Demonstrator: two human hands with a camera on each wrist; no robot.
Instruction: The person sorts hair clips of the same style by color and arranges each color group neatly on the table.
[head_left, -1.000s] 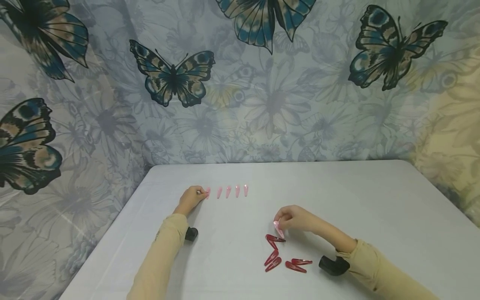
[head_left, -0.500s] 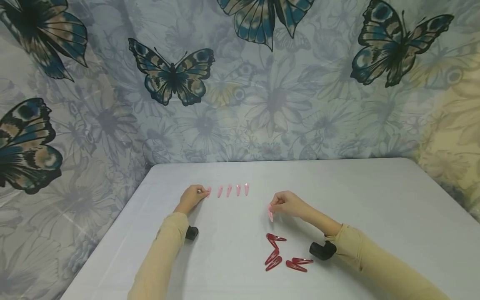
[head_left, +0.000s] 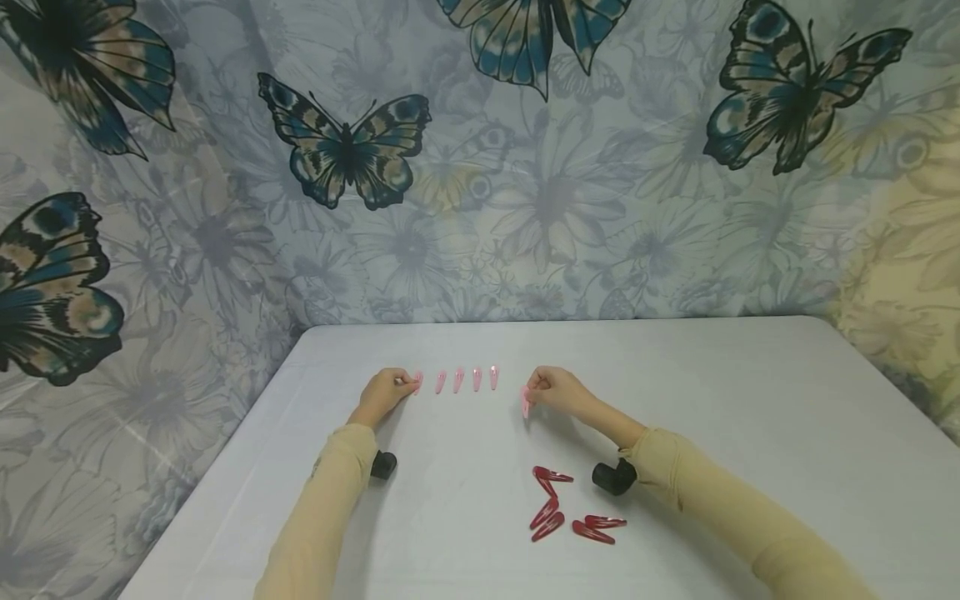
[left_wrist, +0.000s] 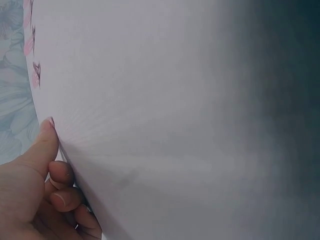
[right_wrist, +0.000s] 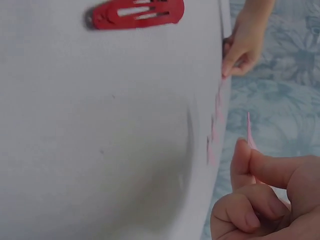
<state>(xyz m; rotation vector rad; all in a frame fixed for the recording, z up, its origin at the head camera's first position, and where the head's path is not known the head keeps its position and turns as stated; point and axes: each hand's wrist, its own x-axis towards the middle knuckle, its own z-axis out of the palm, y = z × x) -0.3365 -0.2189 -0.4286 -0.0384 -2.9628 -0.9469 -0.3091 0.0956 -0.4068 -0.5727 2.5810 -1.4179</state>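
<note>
Currently, step: likely extending the row (head_left: 458,381) of pink clips; one more, the held clip (head_left: 526,402), is not yet placed.
Next move: seems to call for a shift left and away from the person to the row's right end, then laying the held clip in line with the others, leaving a gap.
Right grip (head_left: 558,392): thumb and finger pinch the held clip near one end; the other fingers curl in.
Held clip: points down from the fingertips, right of the row and nearer the person; contact with the table (head_left: 442,500) cannot be told. Right wrist view: just a thin edge shows past the fingertips.
Left grip (head_left: 382,396): thumb and finger appear to pinch the leftmost clip (head_left: 417,383), at the row's left end.
Red clips (head_left: 547,527): six, lying loose nearer the person, well apart from the row.
</note>
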